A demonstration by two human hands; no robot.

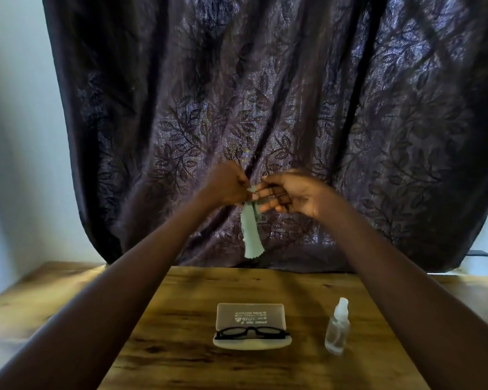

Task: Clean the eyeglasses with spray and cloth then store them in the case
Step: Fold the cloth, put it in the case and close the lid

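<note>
Both my hands are raised above the far edge of the table. My left hand (228, 184) and my right hand (289, 195) each pinch the top of a pale green cleaning cloth (251, 235), which hangs down between them in a narrow strip. Below, black-framed eyeglasses (251, 332) lie folded in the open translucent case (250, 316), whose lid stands up behind them. A small clear spray bottle (337, 327) with a white cap stands upright to the right of the case.
The wooden table (181, 319) carries the case and bottle near its middle. A dark leaf-patterned curtain (265, 94) hangs behind the table, with pale wall on either side.
</note>
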